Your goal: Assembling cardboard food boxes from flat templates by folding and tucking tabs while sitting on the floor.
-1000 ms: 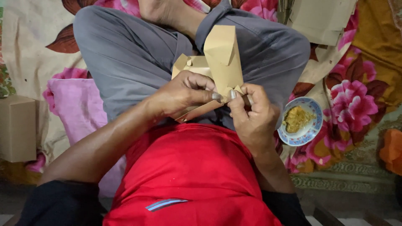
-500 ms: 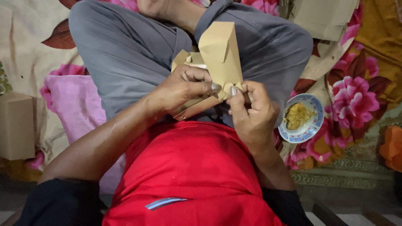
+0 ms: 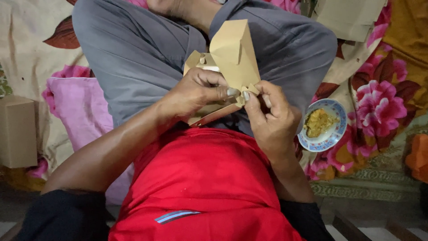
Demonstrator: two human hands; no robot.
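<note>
In the middle of the frame, the left hand [image 3: 196, 96] gripped the brown paper bag [image 3: 232, 58] from the left side. The right hand [image 3: 272, 118] pinched a small folded corner at its lower end. The bag's long axis pointed up, away from both hands, over the grey trousers [image 3: 133, 58]. A blue-rimmed bowl [image 3: 332, 134] of yellow paste lay to the right.

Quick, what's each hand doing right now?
Left hand: closed, gripping the paper bag.
Right hand: closed, pinching the bag's folded corner.
</note>
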